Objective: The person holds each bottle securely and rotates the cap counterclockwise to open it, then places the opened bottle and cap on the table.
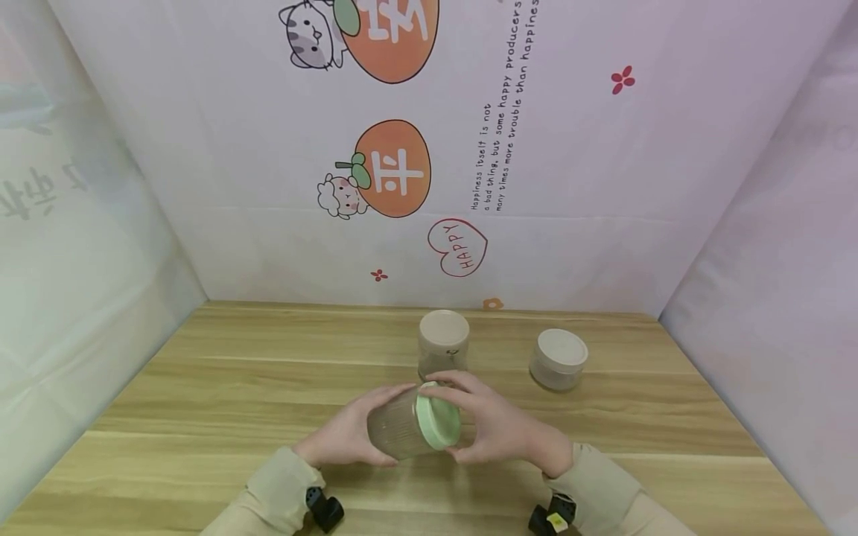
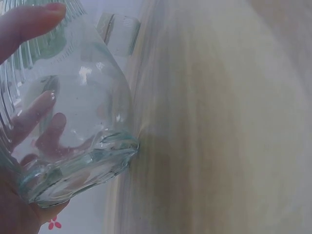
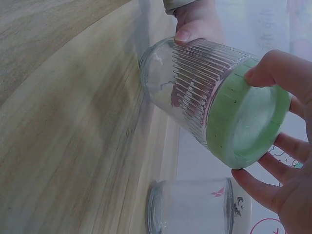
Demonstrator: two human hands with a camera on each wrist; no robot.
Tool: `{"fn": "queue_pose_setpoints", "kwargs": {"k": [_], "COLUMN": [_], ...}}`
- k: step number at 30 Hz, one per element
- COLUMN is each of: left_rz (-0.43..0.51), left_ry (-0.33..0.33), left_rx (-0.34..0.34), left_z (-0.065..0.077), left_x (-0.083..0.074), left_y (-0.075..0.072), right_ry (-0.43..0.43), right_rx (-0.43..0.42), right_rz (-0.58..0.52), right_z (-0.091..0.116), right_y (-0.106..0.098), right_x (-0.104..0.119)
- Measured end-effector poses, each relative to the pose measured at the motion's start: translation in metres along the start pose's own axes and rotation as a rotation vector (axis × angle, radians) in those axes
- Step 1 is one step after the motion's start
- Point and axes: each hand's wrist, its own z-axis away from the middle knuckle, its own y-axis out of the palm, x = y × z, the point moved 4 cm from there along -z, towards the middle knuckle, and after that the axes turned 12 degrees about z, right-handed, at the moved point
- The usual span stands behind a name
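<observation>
A ribbed clear glass jar (image 1: 401, 426) with a light green lid (image 1: 439, 418) is tilted over on its side above the table, lid toward the right. My left hand (image 1: 350, 432) grips the glass body; in the left wrist view its fingers show through the clear glass (image 2: 73, 107). At the other end my right hand (image 1: 499, 424) holds the green lid by its rim, thumb on one side and fingertips on the other, as the right wrist view shows. The lid sits on the jar's mouth. No contents show inside the glass.
Behind the hands stands a clear jar with a whitish lid (image 1: 444, 331). A shorter white-lidded jar (image 1: 559, 357) is off to the right. The wood-grain table (image 1: 268, 350) ends at a printed white backdrop (image 1: 570, 246), with white side sheets left and right.
</observation>
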Motion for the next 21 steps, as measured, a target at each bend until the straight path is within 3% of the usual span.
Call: {"fn": "queue_pose_setpoints", "kwargs": {"k": [16,21], "left_rz": [0.02,0.026], "left_ry": [0.009,-0.007], "left_rx": [0.013,0.015], "left_z": [-0.0002,-0.0001], "left_x": [-0.0017,-0.0003], "left_y": [-0.0007,-0.0008], "right_ry": [-0.181,-0.186], "right_rx": [-0.084,-0.061], "right_rz": [0.057,0.042], "right_z": [-0.0005,-0.0003], "right_y": [-0.0013,-0.0008], "right_x": [0.0002,-0.0002]}}
